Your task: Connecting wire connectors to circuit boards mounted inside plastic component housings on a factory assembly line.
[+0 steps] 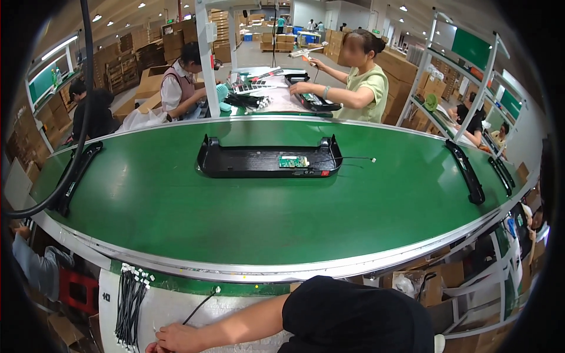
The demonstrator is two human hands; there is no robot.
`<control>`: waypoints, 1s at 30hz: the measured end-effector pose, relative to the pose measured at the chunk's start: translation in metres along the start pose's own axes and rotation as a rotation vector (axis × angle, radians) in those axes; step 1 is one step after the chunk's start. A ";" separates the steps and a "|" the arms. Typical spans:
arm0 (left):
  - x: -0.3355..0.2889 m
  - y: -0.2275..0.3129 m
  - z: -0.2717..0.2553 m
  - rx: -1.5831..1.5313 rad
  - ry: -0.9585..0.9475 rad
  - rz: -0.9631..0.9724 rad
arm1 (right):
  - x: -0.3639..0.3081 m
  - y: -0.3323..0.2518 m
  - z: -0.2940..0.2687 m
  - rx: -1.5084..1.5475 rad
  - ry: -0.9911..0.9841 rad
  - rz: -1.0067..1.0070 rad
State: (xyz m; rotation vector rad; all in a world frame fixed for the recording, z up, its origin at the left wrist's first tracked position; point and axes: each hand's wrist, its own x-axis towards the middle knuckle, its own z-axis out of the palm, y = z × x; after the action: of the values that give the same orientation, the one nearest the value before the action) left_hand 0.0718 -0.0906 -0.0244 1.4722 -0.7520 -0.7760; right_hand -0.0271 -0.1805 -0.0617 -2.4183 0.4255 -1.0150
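Note:
At the lower edge my right hand is closed, its fingers curled down by the bench top. A thin black cable with a small white connector runs out from under it toward the belt. Its fingertips are partly cut off by the picture's edge. My left hand cannot be made out. Beside my right hand, to its left, lies a bundle of black cables with white connectors. Ahead on the belt sits a long black plastic housing, its open side up, with a green circuit board and a cable reaching right.
A green conveyor belt crosses in front, with a metal rim. More black housings lie at its left end and right end. Across it a co-worker handles another housing. A black hose hangs at left; a red stool stands below.

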 end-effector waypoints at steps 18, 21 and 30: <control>-0.014 0.009 0.003 0.094 0.064 -0.060 | 0.005 -0.006 -0.017 0.032 -0.058 -0.027; -0.014 0.007 -0.002 0.119 0.062 -0.070 | 0.004 -0.006 -0.012 0.025 -0.072 -0.035; -0.022 0.023 0.006 0.102 0.099 -0.178 | 0.002 -0.007 -0.014 0.050 -0.113 -0.015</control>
State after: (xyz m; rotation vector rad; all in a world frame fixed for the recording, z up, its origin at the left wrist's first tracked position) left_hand 0.0545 -0.0771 -0.0004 1.6743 -0.5988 -0.8019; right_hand -0.0356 -0.1795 -0.0481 -2.4225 0.3395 -0.8794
